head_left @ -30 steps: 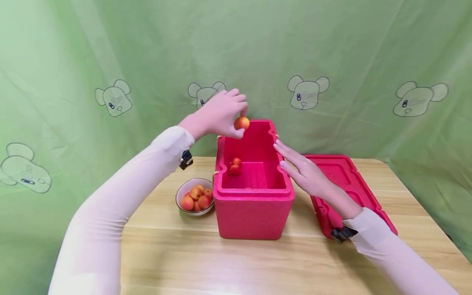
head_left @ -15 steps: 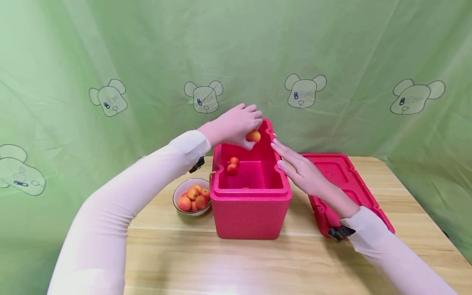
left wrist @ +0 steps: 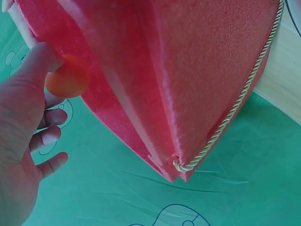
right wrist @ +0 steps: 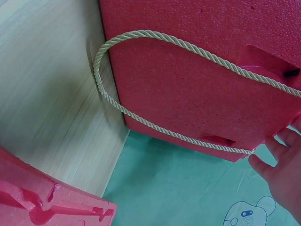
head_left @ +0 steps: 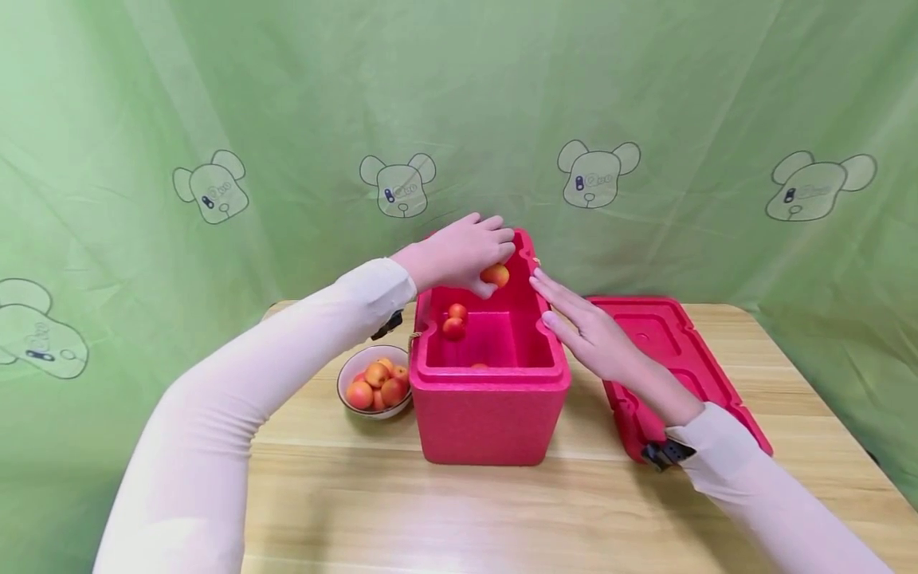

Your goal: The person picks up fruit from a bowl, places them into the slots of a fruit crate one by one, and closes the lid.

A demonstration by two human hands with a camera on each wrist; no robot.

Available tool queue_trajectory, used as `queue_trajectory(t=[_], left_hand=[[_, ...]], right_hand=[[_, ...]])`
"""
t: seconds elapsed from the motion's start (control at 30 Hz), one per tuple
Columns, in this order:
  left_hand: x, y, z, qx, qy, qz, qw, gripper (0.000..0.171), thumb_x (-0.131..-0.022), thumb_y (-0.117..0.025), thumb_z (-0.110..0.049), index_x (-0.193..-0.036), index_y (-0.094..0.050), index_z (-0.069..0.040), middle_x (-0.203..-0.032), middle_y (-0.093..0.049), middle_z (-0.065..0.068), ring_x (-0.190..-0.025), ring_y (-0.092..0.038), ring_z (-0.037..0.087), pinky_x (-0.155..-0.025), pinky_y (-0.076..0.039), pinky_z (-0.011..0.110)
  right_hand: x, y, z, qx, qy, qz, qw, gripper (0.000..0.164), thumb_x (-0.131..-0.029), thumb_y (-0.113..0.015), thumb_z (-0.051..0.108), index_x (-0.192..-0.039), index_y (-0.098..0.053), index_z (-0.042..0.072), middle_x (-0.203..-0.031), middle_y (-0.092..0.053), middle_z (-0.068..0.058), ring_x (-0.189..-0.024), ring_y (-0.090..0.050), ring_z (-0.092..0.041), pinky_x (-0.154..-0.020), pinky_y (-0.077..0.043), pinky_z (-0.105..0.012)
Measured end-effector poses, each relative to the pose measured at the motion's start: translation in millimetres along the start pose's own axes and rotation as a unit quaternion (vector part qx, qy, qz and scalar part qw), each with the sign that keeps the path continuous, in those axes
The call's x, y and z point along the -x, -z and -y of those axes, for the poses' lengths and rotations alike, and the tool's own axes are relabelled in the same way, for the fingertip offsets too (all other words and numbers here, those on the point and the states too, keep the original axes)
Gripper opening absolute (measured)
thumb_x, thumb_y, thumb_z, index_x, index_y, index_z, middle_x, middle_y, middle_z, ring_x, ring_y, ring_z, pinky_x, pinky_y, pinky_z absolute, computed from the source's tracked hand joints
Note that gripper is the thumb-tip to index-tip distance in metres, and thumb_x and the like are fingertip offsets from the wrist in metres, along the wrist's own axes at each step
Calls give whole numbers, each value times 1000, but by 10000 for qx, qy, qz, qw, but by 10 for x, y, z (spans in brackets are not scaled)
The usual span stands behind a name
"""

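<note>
A red foam box [head_left: 495, 422] stood open on the wood-grain table [head_left: 373, 510], its lid [head_left: 649, 331] lying to the right. Over the last second the left hand [head_left: 462, 253] had come rightward and lower, bringing its load over the box's mouth; the transfer looked well advanced, though release had not yet come. The right hand [head_left: 591, 335], fingers straight and thumb apart, touched the right rim. A bowl [head_left: 349, 373] just left of the box held more fruits. Two reddish fruits [head_left: 454, 328] lay inside near the left wall. The carried apricot-like fruit [head_left: 496, 276] was pinched by the left thumb and at least one finger, the others loosely spread.
</note>
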State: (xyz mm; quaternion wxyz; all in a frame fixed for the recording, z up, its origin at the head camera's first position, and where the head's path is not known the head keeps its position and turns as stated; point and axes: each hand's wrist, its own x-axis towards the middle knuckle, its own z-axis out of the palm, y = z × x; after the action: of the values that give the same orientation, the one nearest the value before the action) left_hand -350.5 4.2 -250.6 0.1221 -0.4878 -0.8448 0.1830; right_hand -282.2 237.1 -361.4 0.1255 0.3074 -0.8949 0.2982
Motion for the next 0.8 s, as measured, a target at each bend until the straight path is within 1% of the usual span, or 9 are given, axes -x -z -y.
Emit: queue_trajectory(t=[0.27,0.43,0.67,0.8], left_hand=[[-27,10,-12,2,-41,55,10000,41,-81,-59,-39,-112,-57,-12,-117,-56,4,-105,-45,20,-85,-41,36],[-35,-23,-30,-29,-52,122,9999,44,-82,-59,-39,-117,-54,-12,-119,-55,3,-108,-45,20,-88,-40,38],[-7,-64,-56,-1,41,316,9995,49,-83,-59,-41,-124,-51,-15,-124,-52,3,-114,-44,21,-93,-39,40],[2,-82,-62,82,70,420,9991,51,-83,-61,-43,-126,-50,-17,-125,-52,4,-117,-43,22,-96,-39,43]], right_hand=[[2,-1,-4,-58,-34,34,10000,58,-95,-49,36,-148,-25,32,-156,-20,9,-143,-21,-10,-103,-37,-50],[-2,-3,-7,-55,-61,49,10000,59,-95,-49,36,-148,-25,30,-156,-19,11,-143,-21,-12,-102,-37,-51],[-4,-6,2,-45,-98,72,9999,58,-95,-48,37,-148,-24,33,-156,-19,12,-143,-22,-14,-103,-37,-52],[-3,-4,9,-54,-87,61,9999,59,-95,-49,36,-148,-25,31,-155,-19,11,-143,-22,-15,-102,-37,-52]])
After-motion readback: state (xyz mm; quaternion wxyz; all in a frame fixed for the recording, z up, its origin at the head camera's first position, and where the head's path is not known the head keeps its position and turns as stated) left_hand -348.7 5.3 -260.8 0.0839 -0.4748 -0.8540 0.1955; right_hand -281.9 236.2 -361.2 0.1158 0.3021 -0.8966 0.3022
